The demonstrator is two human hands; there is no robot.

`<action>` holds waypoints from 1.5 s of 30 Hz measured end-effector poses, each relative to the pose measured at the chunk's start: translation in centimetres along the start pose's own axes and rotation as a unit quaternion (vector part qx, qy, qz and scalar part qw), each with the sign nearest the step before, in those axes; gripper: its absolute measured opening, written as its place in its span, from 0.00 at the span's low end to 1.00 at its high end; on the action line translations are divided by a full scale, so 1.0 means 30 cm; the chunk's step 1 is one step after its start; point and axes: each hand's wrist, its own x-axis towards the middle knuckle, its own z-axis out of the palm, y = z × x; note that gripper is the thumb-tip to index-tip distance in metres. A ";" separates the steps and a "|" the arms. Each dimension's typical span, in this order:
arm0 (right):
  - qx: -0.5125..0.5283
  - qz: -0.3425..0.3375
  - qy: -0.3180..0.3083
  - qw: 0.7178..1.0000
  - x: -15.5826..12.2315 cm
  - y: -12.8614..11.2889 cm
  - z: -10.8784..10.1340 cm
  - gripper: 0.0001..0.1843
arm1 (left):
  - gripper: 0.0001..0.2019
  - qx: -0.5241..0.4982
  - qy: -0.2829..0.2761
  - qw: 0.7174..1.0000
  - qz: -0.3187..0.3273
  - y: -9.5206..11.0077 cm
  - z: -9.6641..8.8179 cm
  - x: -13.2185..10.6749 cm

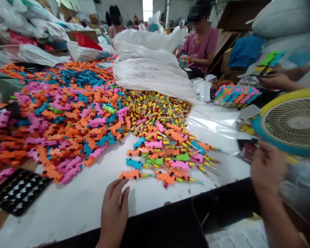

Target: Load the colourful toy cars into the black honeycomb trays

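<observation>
My left hand (115,208) lies flat on the white table (74,203) near its front edge, fingers stretched out and holding nothing. Just beyond its fingertips lies an orange toy gun (130,174), first of a small row of assembled toy guns (165,162). My right hand (267,168) is raised at the right, back toward the camera, reaching beside a yellow and blue fan (290,124). Its fingers are hidden. A heap of small yellow darts (155,108) spreads behind the row.
A big pile of orange, pink and blue toy parts (54,110) covers the table's left. A black tray (18,191) sits at the front left. A large white sack (150,65) lies behind. Two people sit at the far side, and another person's arm (281,81) shows at right.
</observation>
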 end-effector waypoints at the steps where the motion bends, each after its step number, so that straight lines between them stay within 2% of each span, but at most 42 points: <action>1: 0.059 -0.044 -0.051 0.996 -0.068 -0.117 -0.008 0.19 | 0.17 0.024 0.024 0.999 0.011 -0.018 0.008 0.015; 3: 0.164 -0.156 -0.160 0.961 -0.230 -0.358 -0.008 0.16 | 0.20 0.075 0.055 0.995 0.032 -0.060 0.036 0.042; 5: 0.217 -0.293 -0.260 0.894 -0.393 -0.569 0.026 0.17 | 0.24 0.127 0.047 0.990 0.043 -0.106 0.079 0.064; 7: 0.215 -0.397 -0.294 0.842 -0.514 -0.713 0.094 0.19 | 0.27 0.169 0.017 0.983 0.065 -0.151 0.126 0.076; 9: 0.196 -0.415 -0.302 0.835 -0.573 -0.778 0.176 0.20 | 0.28 0.175 -0.007 0.979 0.100 -0.190 0.158 0.082; 11: 0.186 -0.407 -0.310 0.839 -0.584 -0.784 0.243 0.21 | 0.29 0.152 -0.003 0.981 0.119 -0.220 0.160 0.084; 13: 0.190 -0.404 -0.315 0.837 -0.576 -0.763 0.285 0.23 | 0.29 0.127 0.015 0.985 0.112 -0.241 0.127 0.093; 15: 0.198 -0.413 -0.307 0.834 -0.572 -0.735 0.313 0.23 | 0.26 0.119 0.044 0.987 0.096 -0.255 0.060 0.117; 18: 0.201 -0.428 -0.294 0.831 -0.591 -0.694 0.352 0.23 | 0.22 0.164 0.127 0.977 0.057 -0.289 -0.089 0.188; 20: 0.208 -0.433 -0.287 0.828 -0.612 -0.672 0.377 0.23 | 0.21 0.239 0.182 0.954 -0.022 -0.331 -0.204 0.239; 22: 0.209 -0.441 -0.283 0.826 -0.627 -0.659 0.393 0.23 | 0.23 0.328 0.200 0.909 -0.164 -0.384 -0.309 0.270; 24: 0.201 -0.449 -0.280 0.824 -0.633 -0.655 0.396 0.23 | 0.24 0.379 0.182 0.863 -0.278 -0.438 -0.384 0.273; 26: 0.194 -0.454 -0.276 0.825 -0.632 -0.654 0.392 0.23 | 0.25 0.391 0.148 0.853 -0.311 -0.478 -0.417 0.250; 29: 0.193 -0.460 -0.274 0.822 -0.628 -0.648 0.393 0.23 | 0.23 0.398 0.091 0.866 -0.287 -0.497 -0.414 0.176; 32: 0.205 -0.468 -0.268 0.817 -0.633 -0.639 0.411 0.22 | 0.17 0.415 0.066 0.869 -0.259 -0.482 -0.401 0.087; 36: 0.235 -0.469 -0.243 0.816 -0.627 -0.654 0.407 0.20 | 0.17 0.449 0.081 0.877 -0.151 -0.469 -0.406 -0.035; 40: 0.232 -0.452 -0.214 0.834 -0.579 -0.682 0.308 0.15 | 0.20 0.414 0.133 0.899 -0.047 -0.443 -0.386 -0.194; 42: 0.169 -0.430 -0.246 0.852 -0.551 -0.700 0.260 0.13 | 0.20 0.397 0.143 0.906 0.019 -0.415 -0.348 -0.261; 45: 0.071 -0.424 -0.327 0.842 -0.523 -0.740 0.233 0.06 | 0.15 0.336 0.128 0.925 0.121 -0.337 -0.256 -0.304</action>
